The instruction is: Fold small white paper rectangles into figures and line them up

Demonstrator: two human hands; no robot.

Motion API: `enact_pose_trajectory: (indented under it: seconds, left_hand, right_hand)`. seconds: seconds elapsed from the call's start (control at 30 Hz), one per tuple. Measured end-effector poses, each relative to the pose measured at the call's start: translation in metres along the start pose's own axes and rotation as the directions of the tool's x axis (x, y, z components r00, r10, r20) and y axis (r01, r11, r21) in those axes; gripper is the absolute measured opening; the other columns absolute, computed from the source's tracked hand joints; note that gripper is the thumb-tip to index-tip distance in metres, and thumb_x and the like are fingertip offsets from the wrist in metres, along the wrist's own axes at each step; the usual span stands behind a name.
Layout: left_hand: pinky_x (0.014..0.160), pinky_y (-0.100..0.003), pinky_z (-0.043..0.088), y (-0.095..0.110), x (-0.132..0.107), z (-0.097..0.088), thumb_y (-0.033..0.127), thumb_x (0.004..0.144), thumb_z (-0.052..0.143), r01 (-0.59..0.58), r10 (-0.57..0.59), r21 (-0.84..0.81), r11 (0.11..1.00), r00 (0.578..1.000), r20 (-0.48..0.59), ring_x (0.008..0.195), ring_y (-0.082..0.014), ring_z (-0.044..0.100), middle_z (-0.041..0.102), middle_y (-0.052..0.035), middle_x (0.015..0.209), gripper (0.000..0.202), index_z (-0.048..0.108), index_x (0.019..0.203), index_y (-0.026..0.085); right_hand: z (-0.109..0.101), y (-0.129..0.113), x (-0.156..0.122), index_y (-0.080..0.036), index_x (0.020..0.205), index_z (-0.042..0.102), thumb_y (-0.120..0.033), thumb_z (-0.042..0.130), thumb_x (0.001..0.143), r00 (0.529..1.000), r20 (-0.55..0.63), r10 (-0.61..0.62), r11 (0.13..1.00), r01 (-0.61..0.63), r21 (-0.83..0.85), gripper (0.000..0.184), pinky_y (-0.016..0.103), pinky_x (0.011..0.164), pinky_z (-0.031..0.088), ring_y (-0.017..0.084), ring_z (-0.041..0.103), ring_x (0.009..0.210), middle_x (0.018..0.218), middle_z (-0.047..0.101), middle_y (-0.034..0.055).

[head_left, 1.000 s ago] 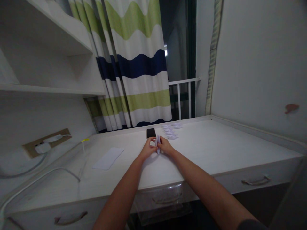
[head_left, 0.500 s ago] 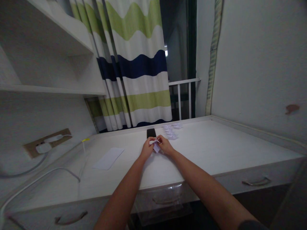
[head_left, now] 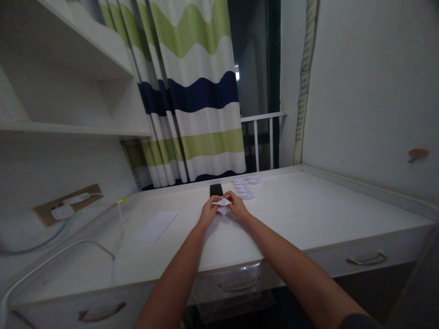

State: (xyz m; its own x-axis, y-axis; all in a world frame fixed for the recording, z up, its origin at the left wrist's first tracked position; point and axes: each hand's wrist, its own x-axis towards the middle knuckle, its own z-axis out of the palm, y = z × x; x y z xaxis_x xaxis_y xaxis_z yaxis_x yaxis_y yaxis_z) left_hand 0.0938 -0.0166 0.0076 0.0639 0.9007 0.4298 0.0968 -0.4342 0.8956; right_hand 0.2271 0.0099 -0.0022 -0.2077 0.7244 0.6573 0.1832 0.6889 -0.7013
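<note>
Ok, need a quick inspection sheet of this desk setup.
surface: white desk top, drawers along its front edge.
job's things: small folded paper between the hands; pile of small paper pieces beyond them.
clutter: dark phone just beyond the hands; flat white sheet to the left.
hands: left hand and right hand both pinch the folded paper.
cables: grey cable running from a wall socket; pale cable along the desk's left side.
surroundings: striped curtain, white railing, white shelf at upper left.
</note>
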Motion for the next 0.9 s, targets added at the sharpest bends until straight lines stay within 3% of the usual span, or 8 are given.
enact_pose_trajectory:
  seconds: [0.17, 0.5, 0.67, 0.77, 0.83, 0.9]
  left_hand:
    - [0.051, -0.023, 0.050, 0.0033, -0.0004, -0.0013, 0.015, 0.060, 0.048, 0.032, -0.032, -0.029, 0.999, 0.999, -0.005, 0.070, -0.0145, 0.058, 0.060, -0.0045, 0.087, 0.023, 0.059, 0.080, 0.015]
    - [0.052, -0.022, 0.050, 0.0023, 0.0019, -0.0040, 0.013, 0.058, 0.053, 0.097, -0.100, -0.054, 0.994, 0.994, -0.052, 0.068, -0.0144, 0.060, 0.065, -0.0063, 0.087, 0.024, 0.065, 0.079, 0.013]
    - [0.055, -0.025, 0.051, 0.0035, 0.0019, -0.0073, 0.013, 0.058, 0.051, 0.083, -0.090, -0.072, 0.994, 0.991, -0.097, 0.067, -0.0147, 0.061, 0.066, -0.0070, 0.086, 0.026, 0.065, 0.079, 0.012]
    - [0.055, -0.024, 0.051, 0.0034, 0.0024, -0.0097, 0.013, 0.059, 0.050, 0.075, -0.081, -0.048, 0.996, 0.986, -0.149, 0.065, -0.0139, 0.060, 0.066, -0.0066, 0.085, 0.027, 0.065, 0.081, 0.012]
    - [0.054, -0.023, 0.050, 0.0030, 0.0024, -0.0096, 0.014, 0.059, 0.051, 0.071, -0.073, -0.013, 0.997, 0.988, -0.139, 0.065, -0.0135, 0.060, 0.066, -0.0066, 0.085, 0.026, 0.065, 0.081, 0.013]
    - [0.052, -0.022, 0.050, 0.0027, 0.0018, -0.0079, 0.015, 0.060, 0.052, 0.060, -0.059, 0.014, 0.998, 0.995, -0.083, 0.065, -0.0133, 0.061, 0.065, -0.0072, 0.090, 0.025, 0.065, 0.081, 0.013]
  right_hand:
    - [-0.0002, -0.0037, -0.0001, -0.017, 0.081, 0.052, -0.009, 0.039, 0.062, 1.000, -0.012, -0.020, 1.000, 0.020, 0.011, 0.025, 0.024, 0.061, 0.039, 0.013, 0.052, 0.065, 0.069, 0.057, -0.0003]
    - [0.0012, 0.0005, 0.0006, -0.015, 0.078, 0.054, -0.012, 0.043, 0.062, 0.999, -0.026, -0.032, 0.997, 0.034, 0.071, 0.019, 0.025, 0.063, 0.040, 0.013, 0.052, 0.067, 0.073, 0.058, 0.0013]
    - [0.0018, -0.0012, 0.0026, -0.016, 0.082, 0.055, -0.015, 0.047, 0.060, 0.999, 0.027, 0.041, 0.970, -0.046, 0.237, 0.023, 0.026, 0.064, 0.042, 0.014, 0.053, 0.071, 0.080, 0.058, 0.0023]
    - [-0.0004, -0.0046, 0.0038, -0.020, 0.092, 0.055, -0.018, 0.048, 0.061, 0.985, 0.099, 0.143, 0.898, -0.171, 0.405, 0.031, 0.026, 0.064, 0.042, 0.014, 0.054, 0.074, 0.083, 0.059, 0.0018]
    - [-0.0022, -0.0062, 0.0047, -0.020, 0.092, 0.055, -0.024, 0.047, 0.065, 0.964, 0.100, 0.245, 0.846, -0.263, 0.464, 0.029, 0.025, 0.062, 0.042, 0.013, 0.054, 0.071, 0.080, 0.059, 0.0012]
    - [-0.0032, -0.0061, 0.0058, -0.018, 0.082, 0.058, -0.032, 0.048, 0.067, 0.945, 0.057, 0.321, 0.837, -0.311, 0.450, 0.023, 0.024, 0.058, 0.040, 0.012, 0.052, 0.064, 0.070, 0.059, 0.0009]
